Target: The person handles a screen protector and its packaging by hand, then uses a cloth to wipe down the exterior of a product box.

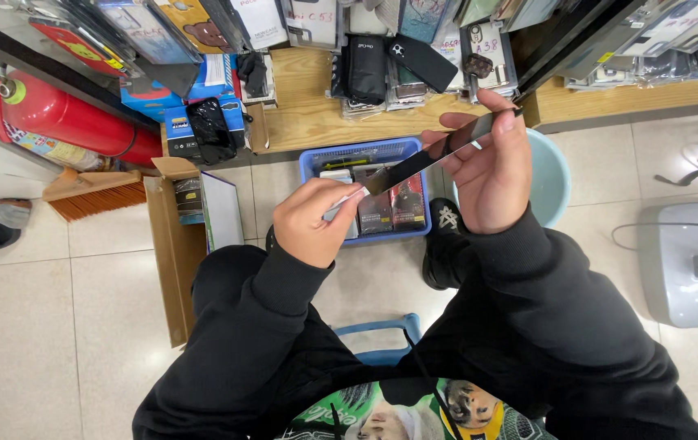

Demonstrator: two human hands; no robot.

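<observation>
A: Grip?
B: left hand (310, 228) pinches the near end of the thin dark glossy sheet (430, 155); right hand (491, 167) clamps the far end, above the blue basket (316, 163).
A: Tip?
B: I'd hold edges only, keep it level.

Thin dark glossy flat strip (430, 155), tilted diagonally, w/ white end tab.

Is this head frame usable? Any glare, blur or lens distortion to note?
Head view: even indoor light, soft shadows on the floor tiles; the thin dark panel held between left hand and right hand is glossy and catches a reflection; both hands sharp, no motion blur; wide-angle bending at the edges, seen on the red fire extinguisher.
</observation>
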